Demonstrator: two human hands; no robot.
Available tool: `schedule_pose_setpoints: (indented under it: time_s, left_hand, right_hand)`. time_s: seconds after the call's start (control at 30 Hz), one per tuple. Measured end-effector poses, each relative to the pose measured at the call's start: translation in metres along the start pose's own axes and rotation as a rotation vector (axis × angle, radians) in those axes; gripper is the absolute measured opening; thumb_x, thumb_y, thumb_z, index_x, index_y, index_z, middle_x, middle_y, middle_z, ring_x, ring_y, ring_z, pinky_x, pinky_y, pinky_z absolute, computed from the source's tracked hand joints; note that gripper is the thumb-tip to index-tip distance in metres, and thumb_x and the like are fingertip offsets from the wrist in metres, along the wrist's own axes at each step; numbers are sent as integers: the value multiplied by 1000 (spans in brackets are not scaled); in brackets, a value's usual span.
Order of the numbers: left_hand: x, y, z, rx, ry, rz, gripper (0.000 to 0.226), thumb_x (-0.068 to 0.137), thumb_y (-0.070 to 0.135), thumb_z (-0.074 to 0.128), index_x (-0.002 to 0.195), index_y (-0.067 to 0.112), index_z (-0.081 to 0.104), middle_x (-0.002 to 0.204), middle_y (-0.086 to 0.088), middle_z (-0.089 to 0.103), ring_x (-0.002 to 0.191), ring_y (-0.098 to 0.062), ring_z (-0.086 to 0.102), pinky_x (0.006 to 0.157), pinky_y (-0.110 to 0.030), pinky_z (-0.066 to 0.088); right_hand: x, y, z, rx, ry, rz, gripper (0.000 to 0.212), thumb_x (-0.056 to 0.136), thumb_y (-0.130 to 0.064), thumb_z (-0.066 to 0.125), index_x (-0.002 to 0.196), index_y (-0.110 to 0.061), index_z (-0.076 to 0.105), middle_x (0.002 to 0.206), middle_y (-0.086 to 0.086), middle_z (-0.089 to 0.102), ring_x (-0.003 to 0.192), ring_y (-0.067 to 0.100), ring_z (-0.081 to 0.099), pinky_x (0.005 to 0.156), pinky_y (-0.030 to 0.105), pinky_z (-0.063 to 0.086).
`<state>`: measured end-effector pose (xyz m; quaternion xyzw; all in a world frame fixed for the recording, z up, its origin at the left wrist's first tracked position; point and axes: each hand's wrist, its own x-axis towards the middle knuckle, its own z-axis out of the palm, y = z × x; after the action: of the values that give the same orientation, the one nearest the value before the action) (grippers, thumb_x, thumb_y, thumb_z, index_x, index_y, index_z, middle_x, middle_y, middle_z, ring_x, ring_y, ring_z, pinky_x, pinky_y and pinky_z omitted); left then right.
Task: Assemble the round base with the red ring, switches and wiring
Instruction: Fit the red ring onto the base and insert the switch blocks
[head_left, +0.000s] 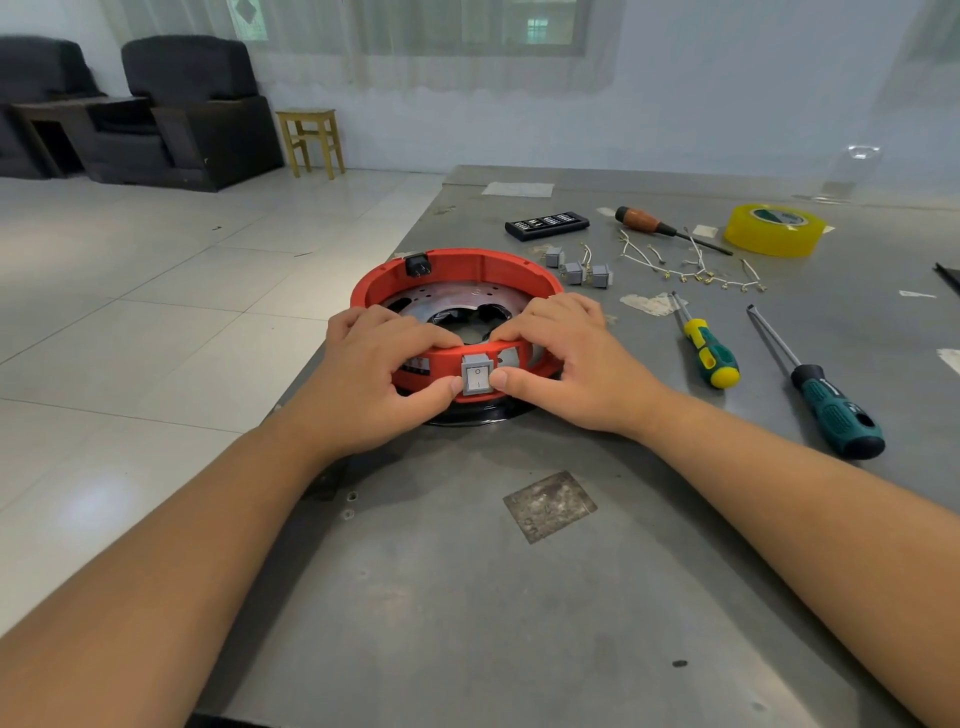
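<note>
- Head view: I've got the red ring (457, 270) on the round base (467, 413), near table (415, 597) front edge.
- Left hand (374, 374) & right hand (566, 358) curled on the ring's near wall, thumbs pinching grey switch (477, 378) either side.
- Step, I reckon: seating 1st switch in its slot.
- Next needs an even push till flush; 3 spare switches (576, 270) & wiring (691, 267) wait behind, right.

One red ring (457, 270), four grey switches, one fitted (477, 379), three loose (574, 271), three screwdrivers (709, 351), one tape roll (774, 228), one bit case (546, 225), two hands (374, 374), one wire bundle (691, 265)
</note>
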<state>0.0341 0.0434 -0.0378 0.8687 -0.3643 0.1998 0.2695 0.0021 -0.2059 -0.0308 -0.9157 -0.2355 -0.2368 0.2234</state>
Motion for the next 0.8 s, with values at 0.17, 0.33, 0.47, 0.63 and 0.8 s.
schedule_pose_setpoints:
  time_s: [0.17, 0.33, 0.47, 0.63, 0.8]
  left_hand:
    - [1, 1, 3, 17, 17, -11, 26, 87, 62, 47, 109, 50, 56, 101, 22, 62, 105, -2, 44, 107, -28, 16]
    - [1, 5, 6, 34, 36, -21, 27, 86, 62, 46, 103, 45, 58, 96, 19, 62, 102, -6, 47, 105, -30, 19]
    - [2, 7, 6, 35, 42, -17, 32, 85, 63, 44, 103, 41, 60, 94, 17, 62, 96, -7, 48, 104, -30, 20]
    - [3, 8, 7, 28, 57, -32, 33, 85, 64, 45, 102, 40, 59, 87, 27, 53, 90, -4, 47, 102, -29, 23]
    - [3, 7, 9, 25, 70, -51, 35, 84, 65, 46, 102, 39, 60, 87, 27, 52, 91, -2, 43, 101, -29, 25]
  right_hand:
    - [-1, -3, 3, -39, 27, -12, 34, 89, -49, 61, 113, -26, 69, 99, -8, 59, 108, 13, 51, 111, 45, 28]
    - [1, -6, 3, -60, 40, -9, 42, 85, -56, 53, 106, -24, 69, 96, -9, 59, 104, 13, 52, 109, 44, 29]
    - [2, -5, 4, -75, 48, -22, 38, 85, -55, 54, 102, -23, 67, 94, -11, 58, 101, 13, 53, 109, 45, 31]
    - [4, -3, 5, -59, 35, -30, 33, 85, -54, 55, 97, -25, 62, 90, -12, 56, 95, 13, 51, 108, 45, 31]
    - [5, -2, 4, -34, 19, -23, 25, 84, -54, 54, 95, -32, 53, 90, -14, 55, 92, 9, 49, 110, 43, 31]
